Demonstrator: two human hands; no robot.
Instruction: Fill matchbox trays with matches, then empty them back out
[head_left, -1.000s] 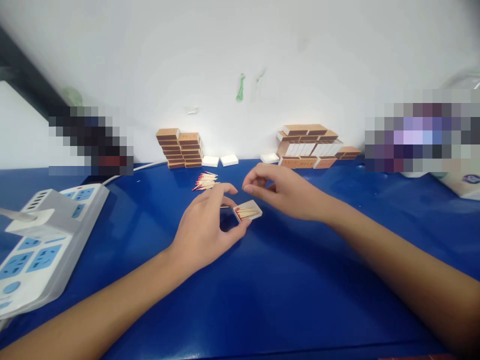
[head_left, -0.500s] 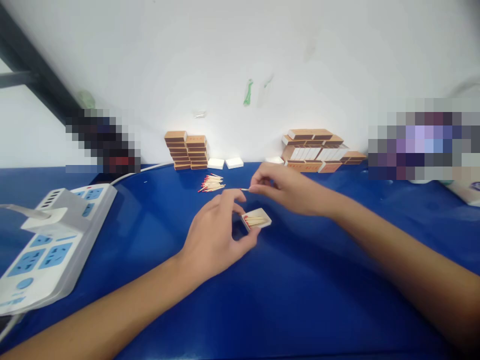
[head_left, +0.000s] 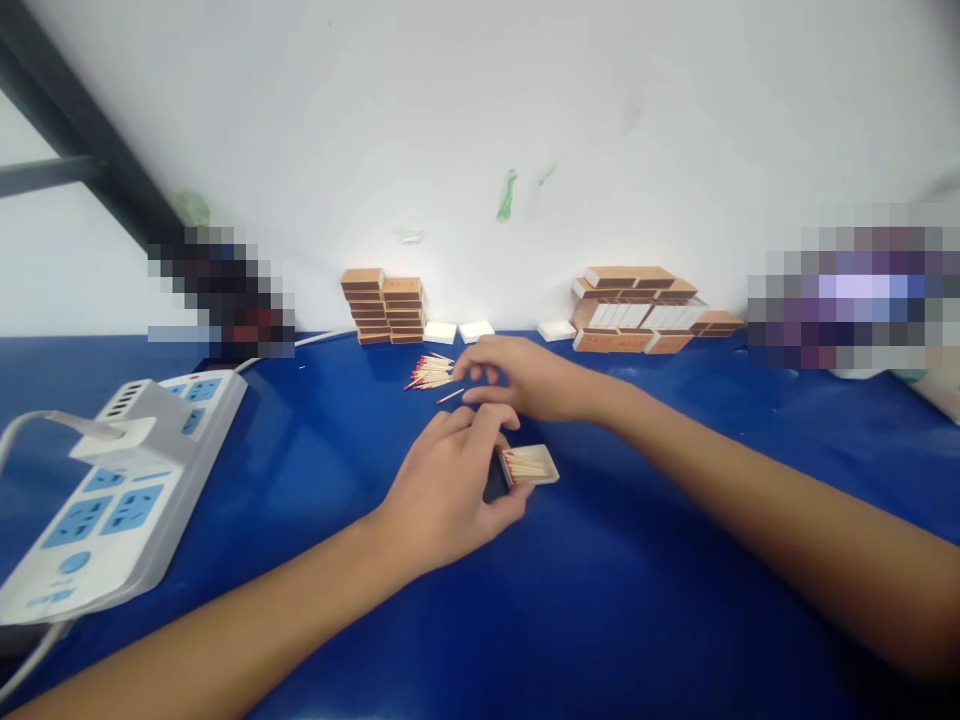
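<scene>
My left hand (head_left: 457, 480) grips a small white matchbox tray (head_left: 551, 466) between thumb and fingers, low over the blue table. Several red-tipped matches (head_left: 529, 464) lie side by side inside the tray. Beyond it, my right hand (head_left: 517, 375) reaches left with thumb and forefinger apart. A single match (head_left: 451, 397) is just by its thumb tip; whether they touch I cannot tell. Right by those fingertips lies a loose pile of matches (head_left: 430, 372), its right side partly covered by the hand.
Stacked brown matchboxes (head_left: 386, 308) stand by the wall at back left, with a larger stack (head_left: 634, 310) at back right. White trays (head_left: 476, 331) rest between them. A white power strip (head_left: 127, 500) with a plugged-in adapter and cable occupies the left side of the blue table (head_left: 600, 620).
My right hand has moved left from above the tray to the match pile, and its pinch on a match has opened. My left hand still grips the tray. The view has shifted slightly.
</scene>
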